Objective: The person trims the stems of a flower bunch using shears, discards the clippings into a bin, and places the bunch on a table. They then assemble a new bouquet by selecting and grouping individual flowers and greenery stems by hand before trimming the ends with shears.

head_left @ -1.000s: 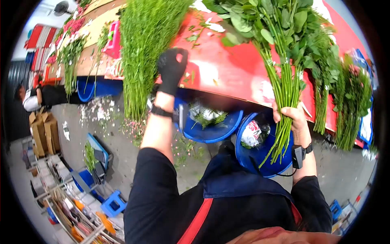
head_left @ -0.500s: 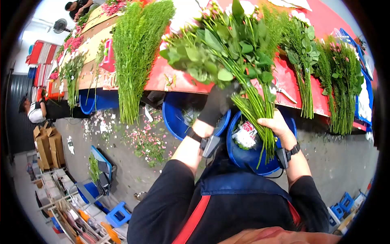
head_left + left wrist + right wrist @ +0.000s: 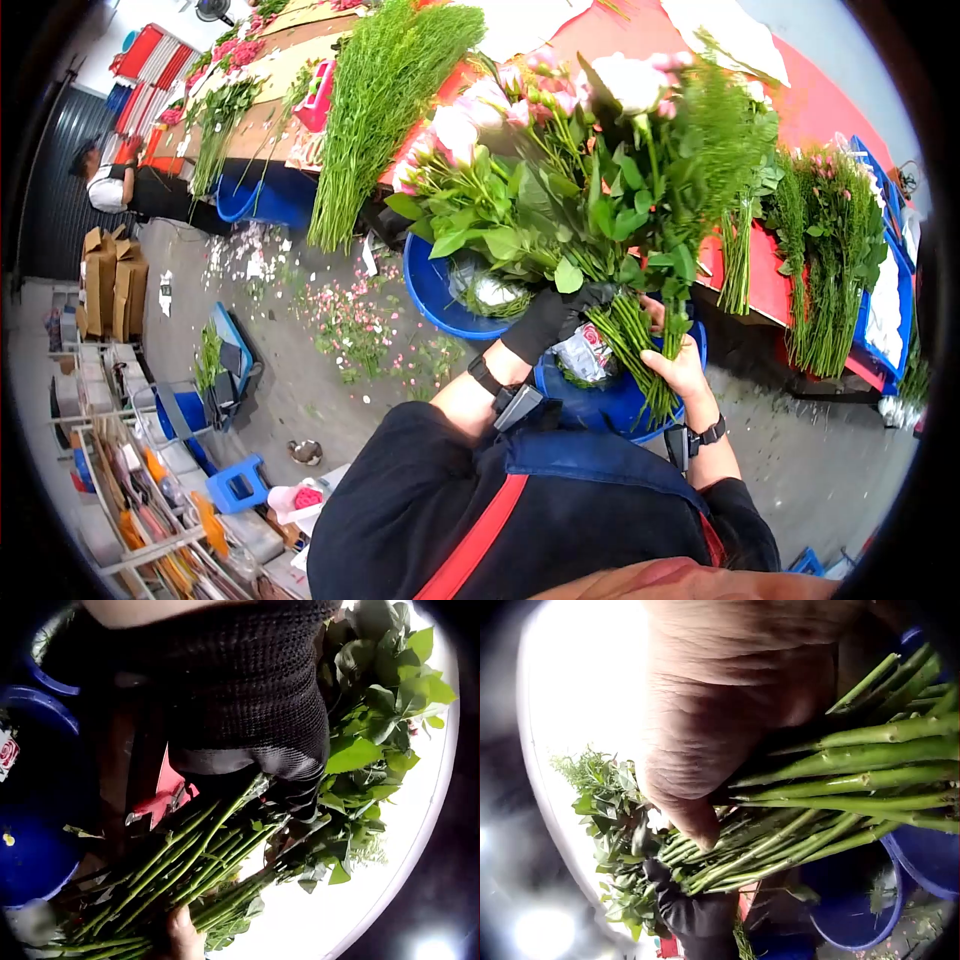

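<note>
Lower and closer to the person's chest than half a second before, the bunch of pink and white blooms with broad green leaves and long green stems (image 3: 565,205) had dropped towards six o'clock, and both hands had come down with it. From the head view, the left forearm slanted towards two o'clock; its hand, in a black knitted glove (image 3: 550,322), gripped the stems just under the leaves. Opposite, the bare right hand (image 3: 684,370), its forearm pointing towards eleven o'clock, closed thumb and fingers round the stems lower down. Each wrist wore a dark boxy device on a black strap (image 3: 518,407).

Cut ends pointed towards five o'clock, above a round blue plastic tub (image 3: 605,408). Inside sat a crumpled white wrapper printed with a red rose (image 3: 588,357); any lettering was too small to read. Another round blue tub (image 3: 430,308) stood at eight o'clock from the bunch.
</note>
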Tool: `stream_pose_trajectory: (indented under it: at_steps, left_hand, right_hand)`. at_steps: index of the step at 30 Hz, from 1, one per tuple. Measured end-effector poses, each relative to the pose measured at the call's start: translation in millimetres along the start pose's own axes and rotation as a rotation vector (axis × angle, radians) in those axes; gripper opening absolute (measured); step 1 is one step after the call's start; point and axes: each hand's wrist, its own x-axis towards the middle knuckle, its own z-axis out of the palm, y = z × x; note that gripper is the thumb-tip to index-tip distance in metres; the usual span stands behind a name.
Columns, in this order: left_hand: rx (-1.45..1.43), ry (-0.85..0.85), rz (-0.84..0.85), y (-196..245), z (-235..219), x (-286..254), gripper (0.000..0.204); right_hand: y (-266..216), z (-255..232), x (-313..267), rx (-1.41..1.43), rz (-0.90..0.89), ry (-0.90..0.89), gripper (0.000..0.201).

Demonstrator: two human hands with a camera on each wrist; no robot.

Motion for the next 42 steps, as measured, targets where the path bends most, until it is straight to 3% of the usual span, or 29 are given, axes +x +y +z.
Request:
stream_pose_trajectory:
  at_steps: [4,8,9,10,12,14,15,18,19,20,21,22,24,26,28,29,31,33,34,35,36,37,38,40,41,42]
  left_hand:
    - [-0.128,0.291,-0.128,-8,16,-8,0.028]
    - [0.017,0.269,-0.005,-18,21,-11,0.032]
    - [-0.11,0.253,-0.025,-22,30,-13,0.033]
    - [0.131,0.252,0.05,-21,40,-14,0.033]
    - [1.563,0.023,0.343,-61,1,-24,0.04]
    - [0.763,0.13,-0.1,-55,28,-35,0.051]
    - [1.117,0.095,-0.194,-4,71,-46,0.053]
    - [0.055,0.115,-0.096,2,68,-66,0.057]
    - [-0.172,0.081,-0.101,7,69,-72,0.059]
    - [0.122,0.159,-0.154,23,83,-74,0.062]
    - [0.207,0.087,-0.233,12,64,-70,0.07]
    - [0.16,0.063,-0.278,10,55,-71,0.065]
    - [0.146,0.169,-0.022,-4,51,-78,0.058]
    - [0.368,0.2,0.024,-1,40,-83,0.05]
    - [0.301,0.21,0.088,-6,37,-85,0.046]
    - [-0.041,0.258,-0.004,-22,20,-92,0.044]
    - [0.138,0.295,0.033,-51,-19,-94,0.043]
    - [0.758,0.179,0.222,-52,-29,-95,0.039]
    - [0.43,0.314,0.113,-44,-26,-93,0.038]
    - [0.08,0.478,0.059,-36,-22,-91,0.037]
    - [-0.325,0.392,-0.018,-2,-5,-89,0.037]
    - [-0.128,0.473,0.098,-4,-28,-90,0.035]
    - [-0.179,0.589,0.082,14,-16,-90,0.032]
    - [-0.087,0.614,0.173,23,-42,-94,0.031]
    - [-0.132,0.599,0.213,20,-66,-101,0.033]
    - [-0.169,0.73,0.207,18,-82,-100,0.033]
  right_hand:
    - [-29,-8,-16,-0.177,-0.095,0.085,0.074]
    - [-31,-9,-23,-0.265,-0.152,0.053,0.071]
    - [-34,-2,-26,-0.155,-0.122,0.034,0.071]
    - [-9,-7,-29,-0.27,-0.072,0.052,0.076]
    - [-23,13,-19,-0.664,-0.251,0.005,0.081]
    - [-2,24,-20,-0.752,-0.216,0.008,0.087]
    - [0,26,-22,-0.744,-0.188,-0.018,0.09]
    - [-6,35,-27,-0.633,-0.135,-0.051,0.094]
    - [-15,38,-27,-0.598,-0.081,-0.063,0.094]
    - [-19,41,-26,-0.562,-0.027,-0.072,0.094]
    - [-13,43,-25,-0.743,-0.2,-0.062,0.1]
    - [-14,46,-23,-0.76,-0.181,-0.084,0.1]
    - [-21,55,-21,-0.788,-0.14,-0.141,0.099]
    - [-28,64,-15,-0.77,-0.105,-0.202,0.098]
    - [-30,70,-11,-0.831,-0.127,-0.234,0.098]
    - [-34,74,-8,-0.875,-0.085,-0.263,0.097]
    - [-27,84,-3,-0.967,-0.107,-0.302,0.095]
    - [-29,93,3,-1.084,-0.111,-0.343,0.095]
    - [-13,90,8,-1.086,-0.226,-0.377,0.098]
    - [-12,85,18,-0.959,-0.226,-0.48,0.097]
    - [-12,76,32,-0.827,-0.234,-0.58,0.096]
    - [-7,63,51,-0.779,-0.144,-0.473,0.096]
    - [-2,46,71,-0.729,-0.061,-0.372,0.096]
    - [3,10,103,-1.225,0.1,0.107,0.102]
    - [11,-6,112,-1.284,0.203,0.251,0.107]
    - [24,-20,120,-1.338,0.303,0.392,0.113]
